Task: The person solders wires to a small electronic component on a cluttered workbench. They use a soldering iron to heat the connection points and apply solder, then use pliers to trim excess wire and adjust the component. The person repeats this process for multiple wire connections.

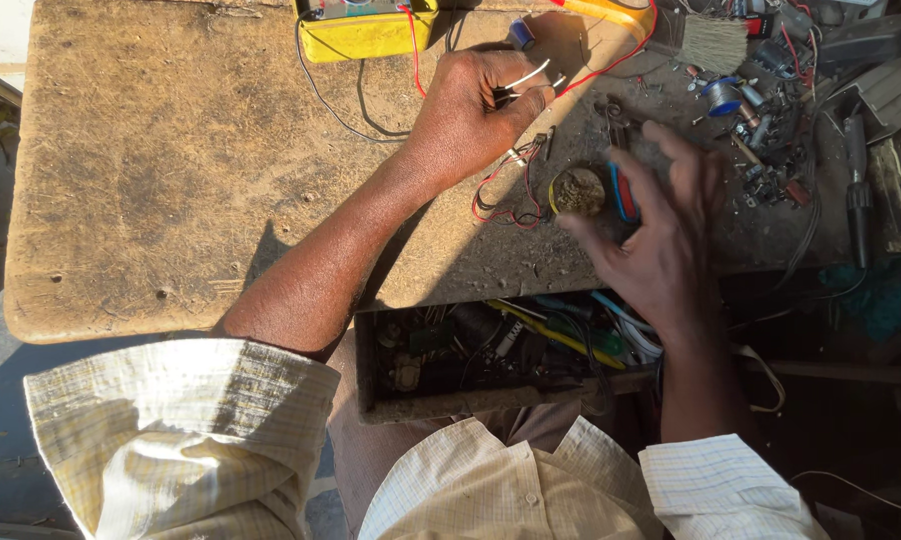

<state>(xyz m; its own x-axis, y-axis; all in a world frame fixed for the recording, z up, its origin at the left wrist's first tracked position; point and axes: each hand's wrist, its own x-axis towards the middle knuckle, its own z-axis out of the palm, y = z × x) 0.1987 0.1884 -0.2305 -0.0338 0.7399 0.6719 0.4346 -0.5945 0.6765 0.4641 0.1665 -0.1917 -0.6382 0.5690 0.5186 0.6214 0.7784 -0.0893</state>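
My left hand (476, 105) rests near the back of a worn wooden workbench (171, 170) and pinches a small dark part with white wire leads (519, 85). Thin red and black wires (501, 195) trail from under that hand across the bench. My right hand (656, 235) hovers blurred with fingers spread, holding nothing, just over a small round yellow-rimmed tin (577, 190) and a pair of blue-handled pliers (623, 190).
A yellow meter box (366, 30) with red and black leads stands at the back edge. A brush (713, 42), spools and small parts crowd the back right corner. An open drawer (491, 350) of tools and wires hangs under the bench front.
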